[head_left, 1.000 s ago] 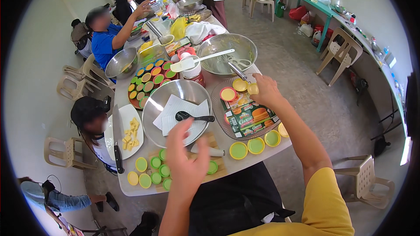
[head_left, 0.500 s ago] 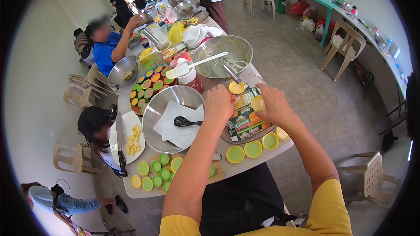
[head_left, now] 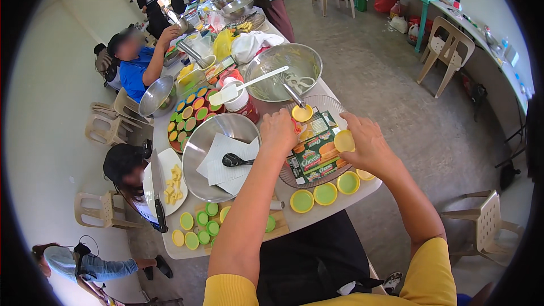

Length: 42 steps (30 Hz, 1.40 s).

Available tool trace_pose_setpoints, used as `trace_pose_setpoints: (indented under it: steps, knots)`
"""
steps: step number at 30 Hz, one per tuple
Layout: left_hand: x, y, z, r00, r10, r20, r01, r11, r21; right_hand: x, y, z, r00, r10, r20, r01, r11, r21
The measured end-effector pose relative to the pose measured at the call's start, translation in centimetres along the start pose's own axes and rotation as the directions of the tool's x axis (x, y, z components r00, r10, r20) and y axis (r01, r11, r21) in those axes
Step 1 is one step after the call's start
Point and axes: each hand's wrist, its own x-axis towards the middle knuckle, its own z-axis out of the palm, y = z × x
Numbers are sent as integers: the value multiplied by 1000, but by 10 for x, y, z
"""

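My right hand (head_left: 369, 143) pinches a small yellow cup (head_left: 344, 141) over the right side of a clear ribbed dish (head_left: 331, 102). Flattened green cheese cartons (head_left: 315, 156) lie in the dish. At the dish's left side is my left hand (head_left: 280, 134), fingers curled downward; a bit of red shows by its fingertips, but what it grips is mostly hidden. Another small yellow cup (head_left: 302, 114) sits near the dish's far rim. Along the table's near edge stand yellow cups with pale green filling (head_left: 325, 194).
Left of my forearm are a steel bowl (head_left: 195, 136) with paper and a black spoon (head_left: 235, 159), a plate of yellow cubes (head_left: 184, 184) and a knife (head_left: 158, 207). Beyond stand a used mixing bowl (head_left: 272, 62) with a whisk (head_left: 293, 92) and a white spatula (head_left: 224, 95). Co-workers (head_left: 136, 71) are across the table.
My right hand has shifted slightly right and nearer with the yellow cup. My left hand stays by the dish's left side. The whole view has turned a little.
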Motion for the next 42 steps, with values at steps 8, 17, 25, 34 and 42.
trace_pose_setpoints:
  steps: [8, 17, 25, 34, 42]
  knots:
    - [-7, -17, 8, 999, -4, -38, 0, 997, -78, -1, -13, 7, 1000, -3, 29, 2, 1000, 18]
    - [-66, -37, -10, 990, 59, -124, -85, 971, -223, -19, -58, 18, 999, 16, 40, -17, 1000, 17]
    - [-173, -65, -66, 984, 85, -158, -142, 908, -395, -35, -118, 15, 997, -5, 71, 8, 999, -52]
    - [-324, -161, -118, 989, -66, -130, 3, 901, -434, -48, -227, 32, 958, -211, 195, 217, 976, -10]
    - [-461, -270, -122, 877, -437, -200, 350, 866, -358, -59, -346, 80, 820, -464, 336, 428, 886, 179]
